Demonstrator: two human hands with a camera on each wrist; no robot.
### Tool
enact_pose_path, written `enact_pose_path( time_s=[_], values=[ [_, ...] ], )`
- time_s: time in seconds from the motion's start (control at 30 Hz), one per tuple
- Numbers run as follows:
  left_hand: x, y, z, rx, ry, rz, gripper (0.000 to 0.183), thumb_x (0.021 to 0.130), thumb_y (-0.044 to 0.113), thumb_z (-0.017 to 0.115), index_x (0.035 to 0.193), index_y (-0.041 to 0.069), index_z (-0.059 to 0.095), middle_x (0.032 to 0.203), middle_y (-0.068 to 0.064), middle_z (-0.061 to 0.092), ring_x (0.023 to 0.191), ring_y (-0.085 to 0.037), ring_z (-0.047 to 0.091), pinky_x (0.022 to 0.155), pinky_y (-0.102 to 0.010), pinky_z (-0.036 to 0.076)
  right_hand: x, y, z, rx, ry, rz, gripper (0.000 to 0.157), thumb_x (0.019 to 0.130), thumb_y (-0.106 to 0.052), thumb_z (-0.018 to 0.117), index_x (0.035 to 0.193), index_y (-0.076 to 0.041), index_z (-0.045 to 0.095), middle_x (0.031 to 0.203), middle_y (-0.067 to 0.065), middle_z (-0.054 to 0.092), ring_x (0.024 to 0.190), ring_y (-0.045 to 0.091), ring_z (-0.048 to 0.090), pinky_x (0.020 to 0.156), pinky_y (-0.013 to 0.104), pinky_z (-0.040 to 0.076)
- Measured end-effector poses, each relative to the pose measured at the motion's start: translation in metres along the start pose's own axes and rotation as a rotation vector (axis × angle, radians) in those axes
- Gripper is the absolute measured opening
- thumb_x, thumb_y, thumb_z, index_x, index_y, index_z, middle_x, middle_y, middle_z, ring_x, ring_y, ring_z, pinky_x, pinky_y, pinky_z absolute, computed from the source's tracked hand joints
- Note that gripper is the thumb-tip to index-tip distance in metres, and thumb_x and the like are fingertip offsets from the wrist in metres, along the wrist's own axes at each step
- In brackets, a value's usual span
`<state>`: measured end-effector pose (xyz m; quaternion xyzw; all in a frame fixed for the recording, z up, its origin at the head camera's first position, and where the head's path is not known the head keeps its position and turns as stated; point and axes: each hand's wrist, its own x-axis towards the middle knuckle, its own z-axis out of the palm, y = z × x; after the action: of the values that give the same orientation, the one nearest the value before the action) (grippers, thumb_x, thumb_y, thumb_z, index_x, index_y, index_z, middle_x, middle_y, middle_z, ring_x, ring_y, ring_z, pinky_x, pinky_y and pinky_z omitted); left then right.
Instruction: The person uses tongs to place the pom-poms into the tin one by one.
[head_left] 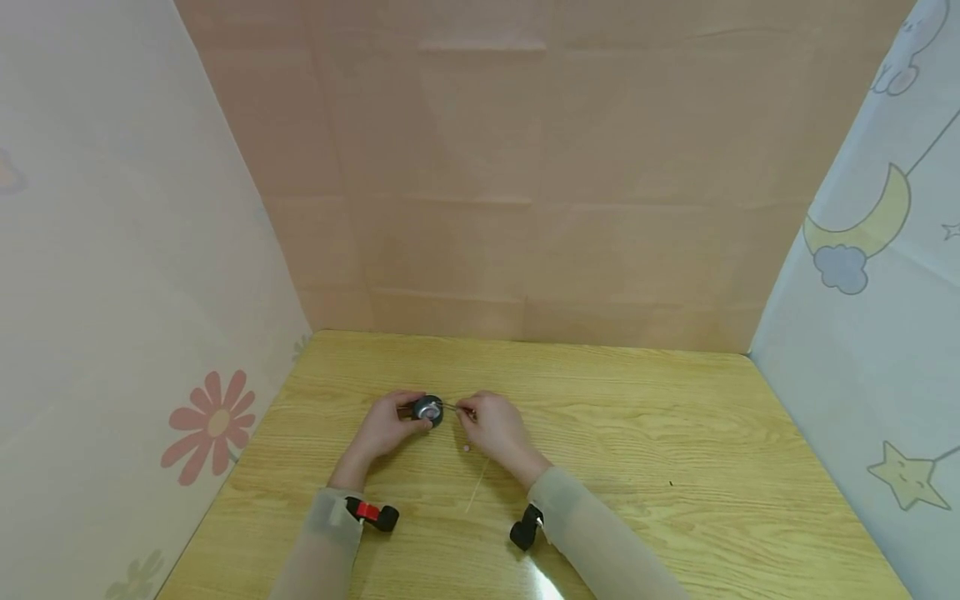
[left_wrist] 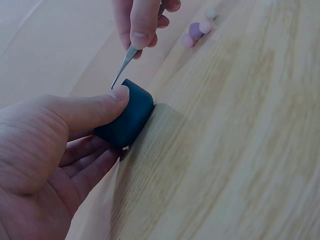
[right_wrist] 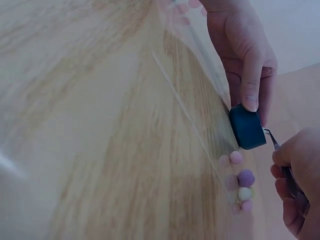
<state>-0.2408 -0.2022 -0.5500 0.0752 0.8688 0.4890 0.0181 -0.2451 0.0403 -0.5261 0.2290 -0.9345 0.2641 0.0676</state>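
Left hand [head_left: 384,427]: gripping the container [left_wrist: 132,120] between thumb and fingers.
Container: at the left hand's 3 o'clock, head view.
Right hand [head_left: 495,429]: pinching tweezers [left_wrist: 128,56], tip close by the container's edge.
Balls [right_wrist: 246,177]: four, at the container's 6 o'clock, right wrist view.

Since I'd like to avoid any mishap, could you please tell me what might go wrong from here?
The right hand holds tweezers whose tip, at the mouth of the dark container, could slip. The left hand grips the container's sides; a loosened hold might let it tip. The small balls close by could be knocked away.
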Motion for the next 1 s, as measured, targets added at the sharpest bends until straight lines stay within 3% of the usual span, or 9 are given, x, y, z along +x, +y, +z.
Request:
enact_pose_path(
  time_s=[0.4,1.0],
  values=[
    [-0.0004,0.0012,-0.0005,-0.002,-0.001,-0.004,0.057,0.092,0.016,0.088,0.144,0.004,0.067,0.142,-0.017,0.064,0.123,-0.035,0.068,0.102,-0.048,0.058,0.0076,-0.0014,0.0070,-0.120,0.058,-0.082,0.013,0.102,-0.024,0.076,0.107,-0.017,0.086,0.094,-0.003,0.074,0.070,0.005,0.063,0.056,0.024,0.053],
    [-0.0021,0.0022,0.0000,0.012,-0.001,0.011,0.057,0.092,0.015,0.088,0.143,0.002,0.067,0.140,-0.017,0.065,0.122,-0.036,0.069,0.102,-0.049,0.058,0.0051,0.0007,0.0041,-0.080,0.066,-0.047,0.014,0.103,-0.026,0.076,0.110,-0.019,0.085,0.096,-0.004,0.075,0.073,0.007,0.066,0.056,0.024,0.053]
  ],
)
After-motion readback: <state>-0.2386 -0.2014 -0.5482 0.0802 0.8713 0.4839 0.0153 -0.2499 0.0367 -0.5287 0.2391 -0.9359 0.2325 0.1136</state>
